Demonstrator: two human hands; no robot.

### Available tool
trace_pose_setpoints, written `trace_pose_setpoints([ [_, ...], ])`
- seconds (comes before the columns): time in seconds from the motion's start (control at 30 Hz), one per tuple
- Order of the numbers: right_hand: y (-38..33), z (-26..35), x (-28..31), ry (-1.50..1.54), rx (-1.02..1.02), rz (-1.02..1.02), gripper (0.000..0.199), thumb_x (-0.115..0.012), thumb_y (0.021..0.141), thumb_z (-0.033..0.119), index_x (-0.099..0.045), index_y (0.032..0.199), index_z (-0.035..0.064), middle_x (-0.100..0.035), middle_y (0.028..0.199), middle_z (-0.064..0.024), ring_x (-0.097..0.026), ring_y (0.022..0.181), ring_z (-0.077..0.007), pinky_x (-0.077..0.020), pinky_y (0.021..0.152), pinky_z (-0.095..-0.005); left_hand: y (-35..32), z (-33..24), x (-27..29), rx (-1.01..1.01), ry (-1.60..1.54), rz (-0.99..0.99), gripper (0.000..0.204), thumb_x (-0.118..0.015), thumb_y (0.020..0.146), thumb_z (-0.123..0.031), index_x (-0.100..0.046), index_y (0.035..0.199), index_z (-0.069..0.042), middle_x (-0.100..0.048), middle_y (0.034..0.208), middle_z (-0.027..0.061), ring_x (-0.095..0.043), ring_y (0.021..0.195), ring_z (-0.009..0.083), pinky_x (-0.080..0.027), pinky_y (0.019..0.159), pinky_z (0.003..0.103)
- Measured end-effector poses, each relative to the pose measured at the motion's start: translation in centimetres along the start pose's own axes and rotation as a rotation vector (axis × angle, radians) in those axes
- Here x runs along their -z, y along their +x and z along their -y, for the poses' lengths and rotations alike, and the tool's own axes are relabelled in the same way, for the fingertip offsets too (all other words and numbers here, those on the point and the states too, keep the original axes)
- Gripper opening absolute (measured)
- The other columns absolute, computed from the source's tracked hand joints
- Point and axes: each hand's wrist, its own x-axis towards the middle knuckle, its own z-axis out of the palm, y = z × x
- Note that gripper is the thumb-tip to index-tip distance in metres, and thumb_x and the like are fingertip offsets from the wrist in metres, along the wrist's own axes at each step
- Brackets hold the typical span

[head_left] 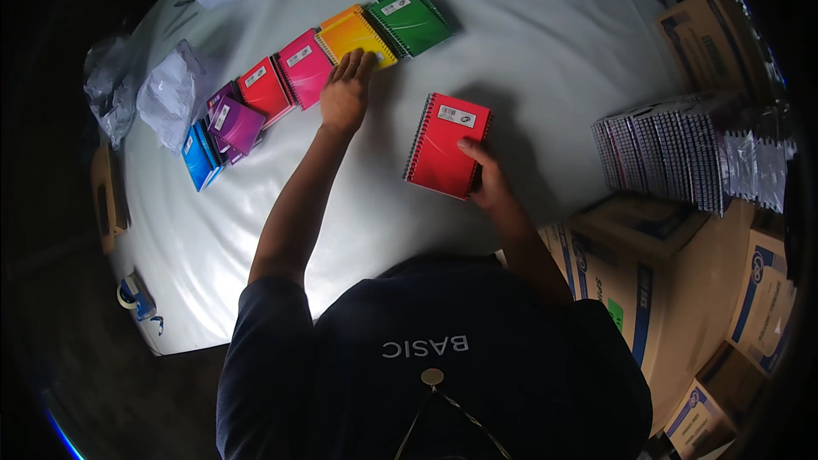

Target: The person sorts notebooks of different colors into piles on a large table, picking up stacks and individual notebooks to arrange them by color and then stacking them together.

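In the head view, your right hand [492,182] grasps the red notebook [445,146] over the tabletop [375,221], thumb on its cover, while your left hand [346,95] lies at the yellow notebook [345,32], between the pink notebook [306,70] and green notebook [412,24], fingers extended, whether gripping you cannot tell.

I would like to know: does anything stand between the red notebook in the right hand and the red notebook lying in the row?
Yes. The left hand, extended to the yellow notebook, crosses the direct way from the held red notebook; beyond it, the pink notebook lies beside the row's red notebook.
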Motion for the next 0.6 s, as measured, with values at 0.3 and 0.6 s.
trace_pose_setpoints([
  [0.3, 0.1, -1.8, 0.6, 0.288, -0.265, 0.19, 0.05, -0.06, 0.089, 0.033, -0.043, 0.127, 0.0048, -0.056, 0.115, -0.0078, -0.054, 0.106, -0.0173, -0.0452, 0.089, -0.0345, -9.0, -9.9, 14.0, -0.38, -0.551, 0.256, 0.037, -0.063, 0.083, -0.016, -0.06, 0.119, -0.012, -0.057, 0.125, 0.0077, -0.051, 0.118, 0.0243, -0.039, 0.099, 0.04],
  [0.6, 0.4, -2.4, -4.4, -0.522, 0.452, 0.465, 0.077, -0.079, 0.069, 0.014, -0.032, 0.129, 0.0026, -0.047, 0.119, -0.0089, -0.045, 0.113, -0.018, -0.0371, 0.098, -0.0336, -12.6, -7.2, 9.9, 0.597, -1.572, 0.303, 0.082, -0.075, 0.069, -0.004, -0.025, 0.133, -0.004, -0.044, 0.126, 0.0115, -0.046, 0.118, 0.0216, -0.039, 0.098, 0.033],
])
